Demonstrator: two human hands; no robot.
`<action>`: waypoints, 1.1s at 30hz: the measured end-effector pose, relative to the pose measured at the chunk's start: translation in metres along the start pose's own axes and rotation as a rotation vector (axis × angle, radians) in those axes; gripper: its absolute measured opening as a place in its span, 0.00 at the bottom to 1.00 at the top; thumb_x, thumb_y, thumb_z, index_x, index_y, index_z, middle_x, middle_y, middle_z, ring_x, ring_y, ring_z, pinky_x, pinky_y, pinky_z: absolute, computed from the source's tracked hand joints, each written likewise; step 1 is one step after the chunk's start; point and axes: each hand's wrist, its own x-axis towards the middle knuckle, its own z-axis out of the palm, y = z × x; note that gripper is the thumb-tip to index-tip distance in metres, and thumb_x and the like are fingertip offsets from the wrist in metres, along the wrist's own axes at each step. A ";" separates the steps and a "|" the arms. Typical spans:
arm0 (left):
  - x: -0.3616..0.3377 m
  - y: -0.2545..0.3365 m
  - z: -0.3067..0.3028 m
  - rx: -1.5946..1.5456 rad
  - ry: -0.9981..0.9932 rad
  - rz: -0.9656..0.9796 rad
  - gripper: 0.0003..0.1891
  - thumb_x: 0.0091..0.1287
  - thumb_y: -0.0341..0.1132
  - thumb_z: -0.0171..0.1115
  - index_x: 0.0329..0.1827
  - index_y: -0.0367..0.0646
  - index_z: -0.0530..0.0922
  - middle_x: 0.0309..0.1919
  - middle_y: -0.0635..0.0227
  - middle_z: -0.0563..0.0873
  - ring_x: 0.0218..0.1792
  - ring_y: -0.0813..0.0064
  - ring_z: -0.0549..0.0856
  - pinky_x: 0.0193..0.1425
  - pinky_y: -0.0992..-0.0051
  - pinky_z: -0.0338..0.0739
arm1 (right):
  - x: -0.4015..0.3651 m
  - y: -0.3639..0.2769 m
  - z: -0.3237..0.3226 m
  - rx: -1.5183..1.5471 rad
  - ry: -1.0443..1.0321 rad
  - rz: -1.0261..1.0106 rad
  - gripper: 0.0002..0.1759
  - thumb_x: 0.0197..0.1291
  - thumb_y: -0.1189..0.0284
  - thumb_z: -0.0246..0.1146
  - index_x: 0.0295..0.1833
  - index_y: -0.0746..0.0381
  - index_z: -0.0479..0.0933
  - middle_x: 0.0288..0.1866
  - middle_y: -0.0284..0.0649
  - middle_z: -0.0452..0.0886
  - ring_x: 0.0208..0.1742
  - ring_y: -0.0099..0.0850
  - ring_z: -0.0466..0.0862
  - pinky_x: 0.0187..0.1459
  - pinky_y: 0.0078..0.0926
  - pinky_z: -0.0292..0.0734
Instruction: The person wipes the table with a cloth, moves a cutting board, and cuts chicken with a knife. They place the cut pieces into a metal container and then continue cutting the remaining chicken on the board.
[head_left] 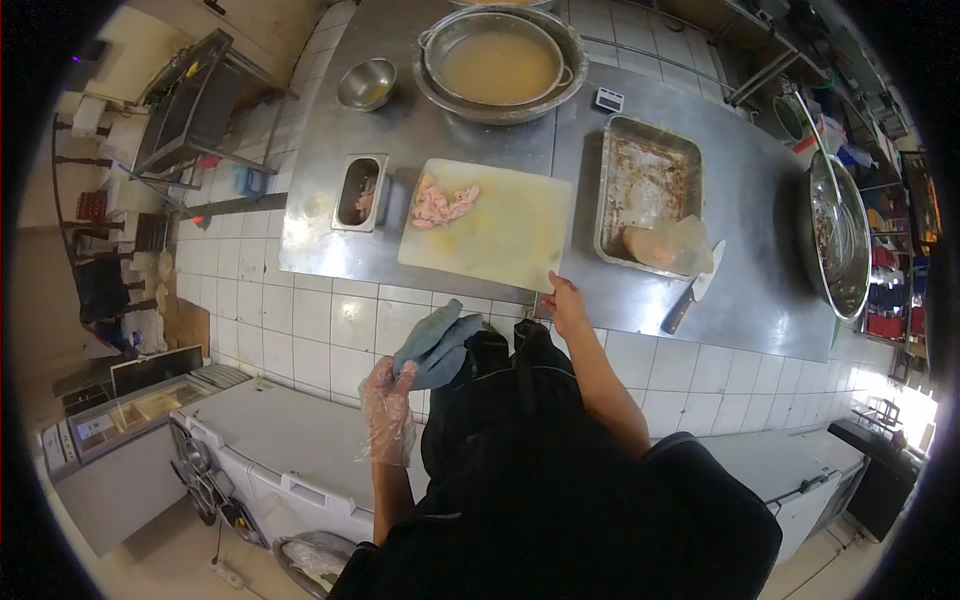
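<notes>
A blue-grey cloth (437, 347) hangs from my left hand (385, 400), which wears a clear plastic glove and is closed on it in front of the table. My bare right hand (567, 305) grips the near right corner of a white cutting board (510, 220), the thumb on top and the other fingers partly hidden below. Pieces of pale pink raw meat (442, 203) lie at the board's left end. Left of the board stands a small steel container (379, 165) with some meat inside.
The steel table (765, 200) carries a soiled metal tray (607, 200), a knife (700, 285), a small scale (609, 100) and a steel bowl (352, 88). A large basin (495, 115) holds a pot of cloudy liquid. At the right edge sits a wide metal bowl (855, 275).
</notes>
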 end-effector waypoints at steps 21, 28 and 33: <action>0.036 0.092 -0.028 -0.169 -0.216 0.213 0.09 0.72 0.32 0.70 0.39 0.38 0.79 0.34 0.74 0.81 0.39 0.82 0.75 0.47 0.76 0.70 | -0.040 -0.008 0.038 0.430 -0.361 -0.339 0.21 0.79 0.68 0.58 0.71 0.65 0.71 0.66 0.43 0.81 0.64 0.41 0.83 0.69 0.51 0.79; 0.046 0.145 -0.032 -0.199 -0.226 0.278 0.07 0.74 0.33 0.66 0.46 0.39 0.79 0.36 0.75 0.78 0.42 0.82 0.73 0.54 0.79 0.67 | -0.075 -0.014 0.025 0.406 -0.286 -0.373 0.20 0.79 0.66 0.58 0.70 0.62 0.73 0.64 0.41 0.83 0.63 0.40 0.85 0.68 0.47 0.80; 0.058 0.184 -0.022 -0.101 -0.166 0.369 0.10 0.74 0.37 0.66 0.42 0.38 0.80 0.36 0.68 0.85 0.41 0.79 0.79 0.52 0.75 0.72 | -0.115 -0.028 0.014 0.393 -0.238 -0.434 0.20 0.79 0.66 0.58 0.69 0.62 0.74 0.64 0.41 0.83 0.63 0.38 0.84 0.68 0.46 0.80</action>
